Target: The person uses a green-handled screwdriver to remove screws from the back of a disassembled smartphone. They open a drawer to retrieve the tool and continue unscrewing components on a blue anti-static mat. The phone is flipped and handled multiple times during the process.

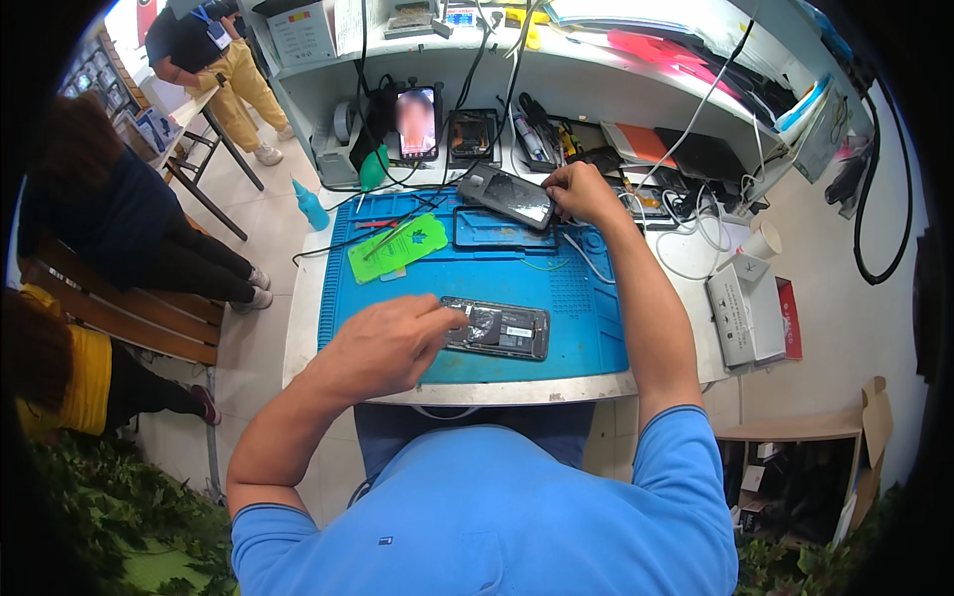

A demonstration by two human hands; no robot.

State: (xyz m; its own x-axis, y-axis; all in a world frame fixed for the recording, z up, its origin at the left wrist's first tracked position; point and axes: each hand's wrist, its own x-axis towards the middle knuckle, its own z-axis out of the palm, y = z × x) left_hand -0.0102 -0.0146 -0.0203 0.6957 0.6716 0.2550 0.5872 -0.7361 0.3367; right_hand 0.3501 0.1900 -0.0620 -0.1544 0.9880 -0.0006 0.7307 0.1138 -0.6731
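The fingers (pixel 453 318) of the left hand (pixel 380 343) are bunched close together over the left end of the opened phone (pixel 497 330); I cannot tell if they hold anything. The fingers of the right hand (pixel 586 193) pinch the right end of a dark phone part (pixel 507 197). The opened phone lies on the blue mat (pixel 586 343), near the front edge of the bench (pixel 477 393), with its insides showing. The dark phone part is up at the back of the mat, partly over one thin black frame (pixel 505 245).

On the right of the bench are one white box (pixel 735 318), lying beside a red piece (pixel 791 318), and one paper cup (pixel 763 240); I cannot see what is in the cup. One blue bottle (pixel 311 207) with a pointy tip stands on the left. A low cabinet (pixel 790 429) on the right has small boxes and dark things in it.

One green pad (pixel 397 250) lies on the mat, with a thin tool on it. One green bulb (pixel 374 169) is just behind. Farther back, one phone with a lit screen (pixel 416 125) leans beside one dark device (pixel 472 135). Black and white cords hang in front of the shelf (pixel 586 60). Three other people are on the left.
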